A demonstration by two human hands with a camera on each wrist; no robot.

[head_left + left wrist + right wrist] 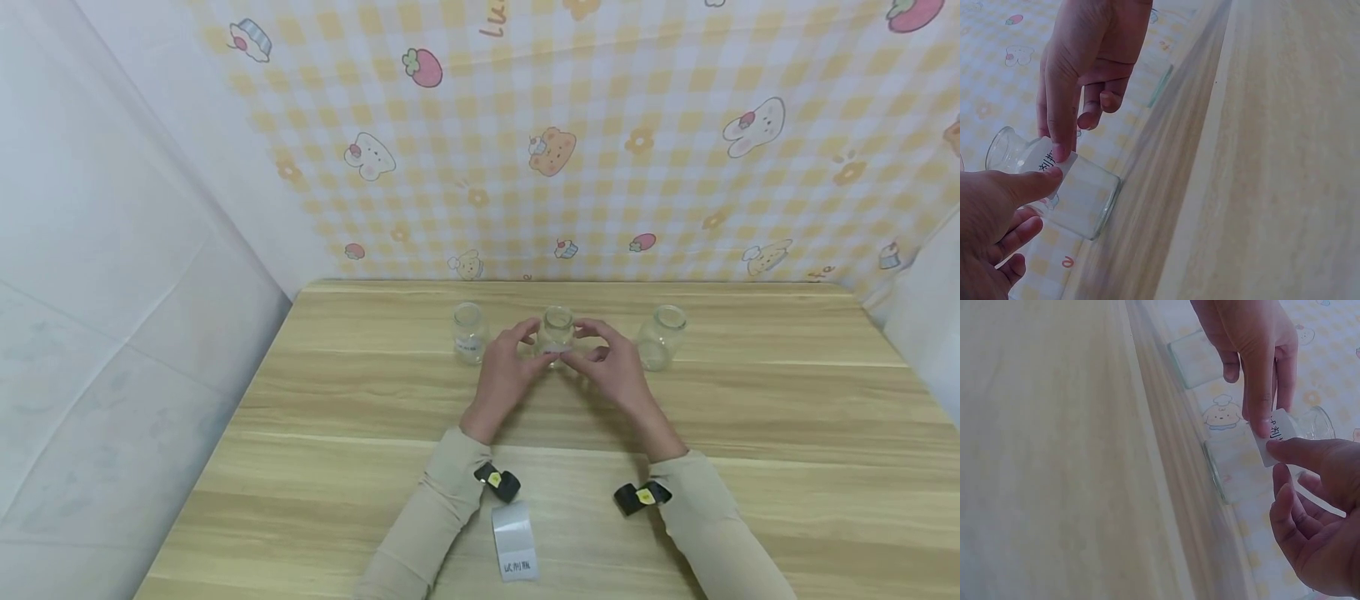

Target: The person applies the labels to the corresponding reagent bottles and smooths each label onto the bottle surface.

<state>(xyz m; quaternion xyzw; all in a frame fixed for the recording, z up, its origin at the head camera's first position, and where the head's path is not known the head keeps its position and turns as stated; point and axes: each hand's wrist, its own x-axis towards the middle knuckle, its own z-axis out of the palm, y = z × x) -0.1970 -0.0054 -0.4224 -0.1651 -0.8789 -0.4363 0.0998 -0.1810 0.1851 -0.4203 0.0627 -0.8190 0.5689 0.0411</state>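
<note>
A clear glass bottle (557,320) with a wide lip stands on the table between both hands. My left hand (504,367) holds it from the left and my right hand (617,372) from the right. On its front, both thumbs press a white label (1286,424) with dark characters; their tips nearly meet. Fingers of each hand reach around the sides of the glass, partly hidden behind it. Left of the hands, a second glass bottle (468,327) carries a similar label. To the right is a third glass bottle (663,335), with no label showing.
A pale strip of label paper (514,540) with printed characters lies near the front, between the forearms. The wooden table (787,400) ends at the back against a checkered cloth (480,150) with cartoon prints.
</note>
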